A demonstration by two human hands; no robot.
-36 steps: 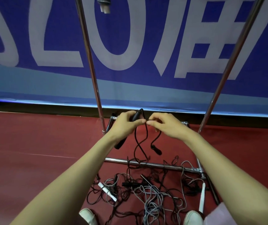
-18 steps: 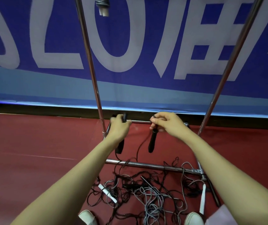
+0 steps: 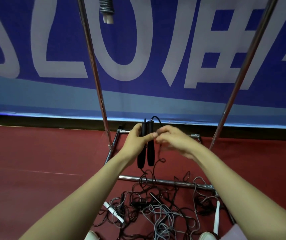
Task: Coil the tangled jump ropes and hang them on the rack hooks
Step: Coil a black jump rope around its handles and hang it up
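Head cam: L hand (image 3: 136,141) grips both black handles (image 3: 150,154) btwn rack poles (image 3: 93,66); R hand (image 3: 176,141) blurred, grip unclear.

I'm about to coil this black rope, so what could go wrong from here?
The black cord hanging from the two handles in your left hand runs down into the tangled pile; pulling could tighten knots or drag other ropes along. It also crosses the rack's base bar, where it might snag.
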